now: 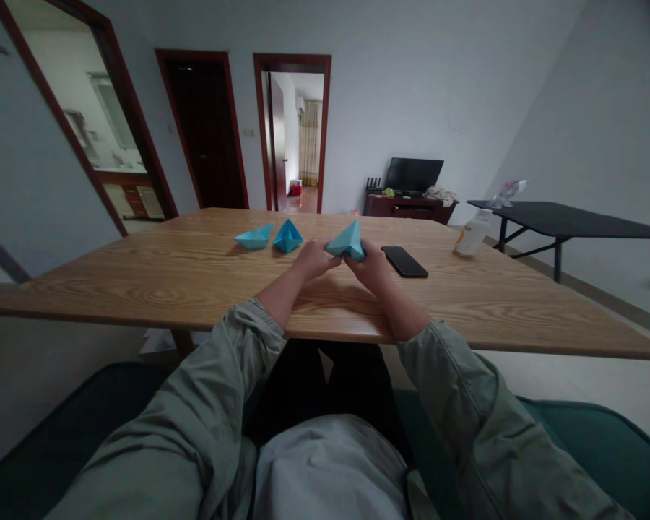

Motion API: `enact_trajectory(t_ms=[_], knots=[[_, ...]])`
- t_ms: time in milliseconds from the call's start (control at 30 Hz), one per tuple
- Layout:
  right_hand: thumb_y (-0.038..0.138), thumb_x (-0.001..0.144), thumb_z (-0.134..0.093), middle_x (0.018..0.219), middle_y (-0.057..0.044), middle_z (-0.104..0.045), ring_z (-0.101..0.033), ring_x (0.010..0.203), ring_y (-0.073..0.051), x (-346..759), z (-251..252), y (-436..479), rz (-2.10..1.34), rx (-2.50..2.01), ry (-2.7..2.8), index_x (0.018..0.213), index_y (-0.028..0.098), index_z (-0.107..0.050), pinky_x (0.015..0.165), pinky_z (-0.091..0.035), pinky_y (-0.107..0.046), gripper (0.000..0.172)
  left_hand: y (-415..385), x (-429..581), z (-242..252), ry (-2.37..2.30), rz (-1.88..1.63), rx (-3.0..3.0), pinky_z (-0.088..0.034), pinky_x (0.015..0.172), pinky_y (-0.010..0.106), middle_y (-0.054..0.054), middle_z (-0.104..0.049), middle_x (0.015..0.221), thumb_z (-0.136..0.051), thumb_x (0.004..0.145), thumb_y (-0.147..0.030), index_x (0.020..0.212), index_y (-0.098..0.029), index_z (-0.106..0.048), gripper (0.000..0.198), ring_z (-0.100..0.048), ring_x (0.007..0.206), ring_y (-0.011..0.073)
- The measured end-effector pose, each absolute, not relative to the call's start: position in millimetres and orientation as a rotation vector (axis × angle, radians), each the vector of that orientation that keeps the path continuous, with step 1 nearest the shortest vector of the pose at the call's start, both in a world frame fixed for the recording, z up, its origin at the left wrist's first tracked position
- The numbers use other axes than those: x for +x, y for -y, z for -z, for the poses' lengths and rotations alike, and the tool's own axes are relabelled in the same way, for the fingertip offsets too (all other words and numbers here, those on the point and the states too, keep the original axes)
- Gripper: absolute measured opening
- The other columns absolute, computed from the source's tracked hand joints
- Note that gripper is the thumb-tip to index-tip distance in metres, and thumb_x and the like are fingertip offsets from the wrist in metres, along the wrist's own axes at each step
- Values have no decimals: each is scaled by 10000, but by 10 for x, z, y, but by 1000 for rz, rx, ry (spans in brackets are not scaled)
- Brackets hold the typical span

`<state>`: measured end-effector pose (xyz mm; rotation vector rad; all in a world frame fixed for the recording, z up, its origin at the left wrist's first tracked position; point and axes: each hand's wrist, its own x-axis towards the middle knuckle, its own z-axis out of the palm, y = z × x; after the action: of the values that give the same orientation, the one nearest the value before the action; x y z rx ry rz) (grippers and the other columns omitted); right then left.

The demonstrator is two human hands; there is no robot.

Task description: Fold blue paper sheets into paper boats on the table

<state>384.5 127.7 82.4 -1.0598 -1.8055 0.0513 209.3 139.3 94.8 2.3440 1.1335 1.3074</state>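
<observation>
A folded piece of blue origami paper is pressed between my right hand and my left hand, just above the wooden table. Its peak points up and away from me, and my fingers hide its lower part. To the left lie a flat, light-blue paper boat and a peaked blue paper fold, both out of my hands' reach by a short gap. A black smartphone rests face up just right of my right hand.
A white bottle lies near the table's far right edge. Beyond stand a black folding table and a dark cabinet with a monitor. Doorways fill the back wall. My sleeves rest at the table's near edge.
</observation>
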Motion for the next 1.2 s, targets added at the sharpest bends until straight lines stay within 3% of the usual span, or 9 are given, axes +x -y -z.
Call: enact_trajectory(t_ms=[233,500,967,1067,1200], knots=[[302,757,-587,765,-39,-665,-551,655,-167,3837,-834,-1236,-71,-1052,1851,940,154,-638,601,-372,-253,241,-1432,2060,-945,-1047,-1318,2359,-460,799,296,13,-694,760,-634,683,-182,737,-155,-697,87,-616,800,196],[261,727,-585,732,-35,-654,-531,640,-167,3838,-820,-1254,-77,-1066,1877,871,164,-640,605,-374,-260,183,-1471,2039,-931,-1023,-1352,2431,-446,888,315,25,-714,870,-610,695,-140,793,-165,-708,141,-616,889,203],[200,741,-597,948,-67,-617,-569,844,-189,3926,-767,-1356,-86,-821,2110,828,171,-655,742,-437,-292,108,-1525,1891,-910,-1051,-1235,2568,-442,897,333,59,-686,826,-499,757,-106,791,-159,-707,217,-589,939,210],[217,755,-580,862,-52,-604,-551,758,-177,3900,-757,-1356,-62,-856,2060,813,171,-628,697,-422,-288,89,-1439,1971,-912,-1096,-1318,2553,-446,877,342,70,-678,899,-559,735,-149,879,-154,-676,186,-590,925,222],[234,750,-565,785,-30,-592,-517,687,-168,3864,-748,-1360,-60,-910,1975,855,178,-588,650,-397,-278,121,-1323,2082,-932,-1084,-1429,2555,-441,895,347,75,-652,1001,-632,696,-187,1030,-158,-612,335,-587,958,233]])
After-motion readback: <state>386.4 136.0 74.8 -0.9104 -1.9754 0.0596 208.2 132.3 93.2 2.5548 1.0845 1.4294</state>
